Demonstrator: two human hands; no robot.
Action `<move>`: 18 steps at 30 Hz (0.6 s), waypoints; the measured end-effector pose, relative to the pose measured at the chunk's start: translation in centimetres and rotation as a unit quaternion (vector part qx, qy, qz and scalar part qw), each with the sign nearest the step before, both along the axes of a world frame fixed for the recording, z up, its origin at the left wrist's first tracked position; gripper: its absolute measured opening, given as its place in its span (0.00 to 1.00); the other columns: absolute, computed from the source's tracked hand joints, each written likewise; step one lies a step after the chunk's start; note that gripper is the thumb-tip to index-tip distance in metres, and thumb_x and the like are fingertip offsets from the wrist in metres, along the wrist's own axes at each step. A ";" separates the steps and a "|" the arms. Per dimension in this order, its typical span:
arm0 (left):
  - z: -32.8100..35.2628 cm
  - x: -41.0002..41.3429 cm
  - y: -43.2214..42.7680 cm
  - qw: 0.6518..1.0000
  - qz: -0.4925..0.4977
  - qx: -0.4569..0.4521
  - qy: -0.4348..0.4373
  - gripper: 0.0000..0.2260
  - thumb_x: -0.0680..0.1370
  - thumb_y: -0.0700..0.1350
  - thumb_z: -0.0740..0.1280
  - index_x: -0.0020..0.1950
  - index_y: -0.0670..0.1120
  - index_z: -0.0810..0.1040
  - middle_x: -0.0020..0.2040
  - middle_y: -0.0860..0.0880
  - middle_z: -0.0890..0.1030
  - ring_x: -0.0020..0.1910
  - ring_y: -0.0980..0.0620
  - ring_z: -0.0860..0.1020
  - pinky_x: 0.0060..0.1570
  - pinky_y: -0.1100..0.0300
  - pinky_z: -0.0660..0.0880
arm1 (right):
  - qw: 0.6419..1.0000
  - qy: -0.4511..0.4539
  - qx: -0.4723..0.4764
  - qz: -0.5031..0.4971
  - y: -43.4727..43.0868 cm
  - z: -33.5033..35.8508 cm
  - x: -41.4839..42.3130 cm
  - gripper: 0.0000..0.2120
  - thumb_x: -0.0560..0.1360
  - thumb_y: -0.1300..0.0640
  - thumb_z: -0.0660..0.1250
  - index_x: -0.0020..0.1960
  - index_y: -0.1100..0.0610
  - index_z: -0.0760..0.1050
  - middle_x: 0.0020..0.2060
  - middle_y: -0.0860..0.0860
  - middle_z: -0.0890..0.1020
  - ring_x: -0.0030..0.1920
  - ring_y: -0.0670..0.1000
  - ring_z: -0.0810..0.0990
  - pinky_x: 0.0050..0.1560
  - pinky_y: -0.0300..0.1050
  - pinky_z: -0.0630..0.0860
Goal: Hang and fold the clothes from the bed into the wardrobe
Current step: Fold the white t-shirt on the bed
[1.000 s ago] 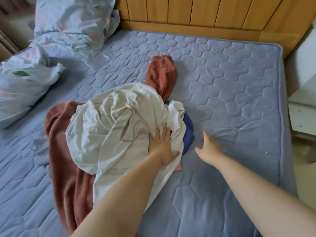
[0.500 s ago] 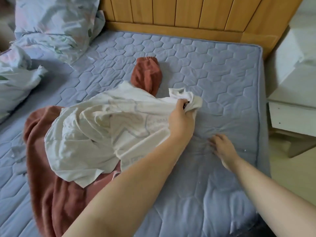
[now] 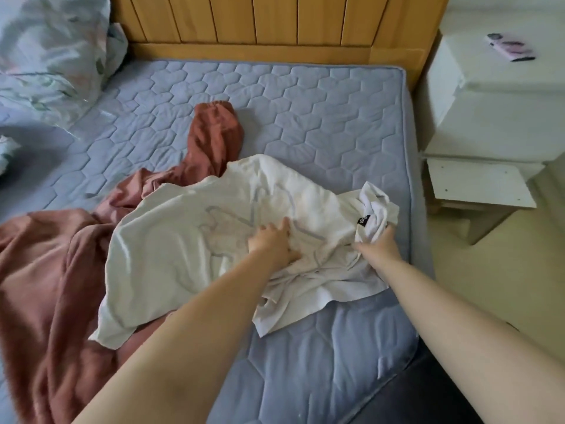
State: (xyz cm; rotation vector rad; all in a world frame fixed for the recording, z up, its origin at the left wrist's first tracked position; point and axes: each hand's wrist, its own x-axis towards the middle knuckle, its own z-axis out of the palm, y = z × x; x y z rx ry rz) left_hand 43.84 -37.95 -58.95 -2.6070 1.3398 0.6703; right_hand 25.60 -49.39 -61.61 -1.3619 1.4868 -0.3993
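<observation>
- We see the white shirt (image 3: 171, 255) spread crumpled on the bed (image 3: 321, 117), near the right edge of the mattress. Its left part lies over a brown garment (image 3: 46, 270).
- The left grip (image 3: 270, 243) rests on top of the shirt around its middle. The fingers are fairly straight and lie on the fabric, with nothing held.
- The right grip (image 3: 379, 246) is closed round a bunched bit of the same shirt at its right end. The cloth wad sticks up just above the fingers.
- So the shirt is under the left grip and inside the right one, with both arms reaching in from below.
- A small black label (image 3: 363, 220) sits on the bunched part, just left of the right grip. It has white writing that is too small for us to read.
- A pale grey outline print (image 3: 232, 221) runs across the shirt, partly under the left grip. We can make out no words in it.
- One end of the brown garment lies further up the bed, beyond the shirt.
- Also in view are a wooden headboard (image 3: 275, 22), floral bedding (image 3: 52, 50) at top left, and a white nightstand (image 3: 489, 102) to the right of the bed.
</observation>
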 end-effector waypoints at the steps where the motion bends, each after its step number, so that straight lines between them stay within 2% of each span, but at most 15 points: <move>1: -0.2 0.0 0.2 1.000 0.003 -0.023 0.013 0.23 0.76 0.52 0.65 0.68 0.48 0.64 0.64 0.43 0.71 0.62 0.42 0.71 0.53 0.49 0.73 | 0.999 0.041 -0.012 0.033 0.1 -0.2 0.2 0.30 0.72 0.57 0.70 0.69 0.59 0.60 0.57 0.51 0.73 0.55 0.54 0.75 0.54 0.45 0.72; 3: 0.0 -0.4 0.1 0.996 0.024 -0.075 0.031 0.07 0.77 0.41 0.61 0.54 0.45 0.74 0.53 0.44 0.78 0.52 0.43 0.77 0.45 0.55 0.73 | 0.994 0.086 -0.039 0.057 -0.2 0.4 0.2 0.21 0.74 0.54 0.67 0.64 0.60 0.67 0.55 0.55 0.77 0.54 0.58 0.77 0.50 0.46 0.73; 4: 0.3 -0.6 -0.3 0.991 0.052 -0.100 0.070 0.05 0.76 0.39 0.60 0.47 0.45 0.75 0.46 0.45 0.78 0.47 0.44 0.78 0.41 0.57 0.73 | 0.994 0.080 -0.058 0.048 -0.5 1.0 0.2 0.18 0.75 0.54 0.66 0.62 0.60 0.70 0.52 0.55 0.78 0.52 0.58 0.77 0.47 0.45 0.72; 5: 0.6 -0.9 -0.8 0.975 0.097 -0.134 0.148 0.06 0.76 0.38 0.62 0.40 0.45 0.75 0.39 0.47 0.77 0.40 0.47 0.78 0.37 0.60 0.72 | 0.994 0.064 -0.090 0.023 -0.8 1.8 0.0 0.15 0.75 0.56 0.65 0.60 0.59 0.71 0.50 0.53 0.78 0.50 0.57 0.77 0.46 0.44 0.71; 6: 1.2 -1.5 -1.3 0.932 0.161 -0.181 0.269 0.09 0.76 0.38 0.63 0.37 0.46 0.74 0.35 0.48 0.76 0.35 0.50 0.76 0.33 0.63 0.71 | 0.990 0.044 -0.132 -0.013 -1.2 2.7 -0.1 0.14 0.75 0.60 0.64 0.60 0.58 0.71 0.48 0.52 0.77 0.49 0.56 0.77 0.47 0.45 0.71; 7: 2.1 -2.2 -1.9 0.855 0.225 -0.224 0.411 0.10 0.77 0.37 0.64 0.37 0.46 0.75 0.32 0.49 0.76 0.31 0.53 0.75 0.30 0.65 0.71 | 0.981 0.028 -0.183 -0.054 -1.6 3.7 -0.3 0.16 0.73 0.64 0.62 0.61 0.57 0.71 0.48 0.51 0.78 0.50 0.56 0.77 0.48 0.46 0.72; 8: 3.0 -3.1 -2.5 0.788 0.241 -0.237 0.515 0.09 0.78 0.37 0.64 0.38 0.46 0.76 0.30 0.50 0.76 0.28 0.55 0.74 0.28 0.66 0.71 | 0.971 0.020 -0.223 -0.087 -2.0 4.3 -0.4 0.18 0.72 0.66 0.61 0.61 0.56 0.70 0.50 0.52 0.78 0.51 0.57 0.77 0.50 0.47 0.73; 9: 3.7 -4.1 -3.0 0.760 0.211 -0.231 0.569 0.10 0.79 0.36 0.64 0.38 0.45 0.76 0.29 0.50 0.74 0.26 0.56 0.72 0.26 0.66 0.70 | 0.962 0.038 -0.250 -0.101 -2.4 4.8 -0.7 0.20 0.71 0.67 0.61 0.62 0.56 0.69 0.53 0.54 0.78 0.53 0.58 0.76 0.52 0.48 0.73; 10: 4.0 -5.0 -3.5 0.790 0.148 -0.201 0.560 0.10 0.79 0.36 0.63 0.38 0.44 0.75 0.28 0.50 0.74 0.25 0.55 0.71 0.26 0.65 0.70 | 0.955 0.095 -0.265 -0.095 -2.8 4.8 -1.1 0.22 0.70 0.66 0.63 0.64 0.57 0.68 0.57 0.56 0.76 0.56 0.59 0.75 0.54 0.50 0.72; 11: 4.0 -5.7 -4.0 0.842 0.074 -0.159 0.511 0.09 0.79 0.38 0.63 0.39 0.41 0.76 0.30 0.48 0.75 0.27 0.54 0.72 0.30 0.62 0.73 | 0.944 0.180 -0.268 -0.071 -3.1 4.6 -1.6 0.25 0.70 0.65 0.65 0.66 0.58 0.66 0.61 0.58 0.73 0.59 0.60 0.72 0.56 0.52 0.70; 13: 3.2 -5.6 -4.9 0.952 -0.064 -0.110 0.277 0.09 0.79 0.40 0.61 0.46 0.39 0.80 0.42 0.44 0.80 0.40 0.48 0.77 0.45 0.56 0.76 | 0.914 0.315 -0.255 -0.005 -3.2 3.9 -2.4 0.31 0.71 0.61 0.67 0.71 0.57 0.60 0.69 0.60 0.64 0.65 0.62 0.65 0.64 0.54 0.64; 14: 2.8 -4.8 -5.0 0.978 -0.086 -0.122 0.148 0.10 0.78 0.41 0.60 0.52 0.41 0.80 0.49 0.44 0.80 0.49 0.46 0.77 0.50 0.55 0.74 | 0.905 0.337 -0.258 0.035 -3.1 3.7 -2.6 0.33 0.72 0.60 0.67 0.74 0.55 0.57 0.72 0.60 0.59 0.69 0.62 0.61 0.68 0.54 0.60; 16: 1.7 -2.2 -4.5 0.985 -0.042 -0.166 -0.005 0.14 0.77 0.42 0.60 0.62 0.47 0.76 0.61 0.46 0.74 0.62 0.44 0.71 0.56 0.53 0.69 | 0.887 0.326 -0.288 0.152 -2.5 3.1 -2.0 0.36 0.74 0.58 0.65 0.77 0.51 0.52 0.76 0.58 0.49 0.75 0.61 0.52 0.73 0.56 0.52; 18: 0.3 0.6 -2.9 0.986 0.054 -0.148 -0.054 0.20 0.78 0.49 0.60 0.70 0.50 0.67 0.69 0.47 0.66 0.70 0.45 0.62 0.64 0.49 0.64 | 0.845 0.319 -0.309 0.297 -1.7 2.6 -0.9 0.33 0.75 0.57 0.61 0.76 0.46 0.52 0.77 0.54 0.46 0.76 0.59 0.45 0.75 0.58 0.46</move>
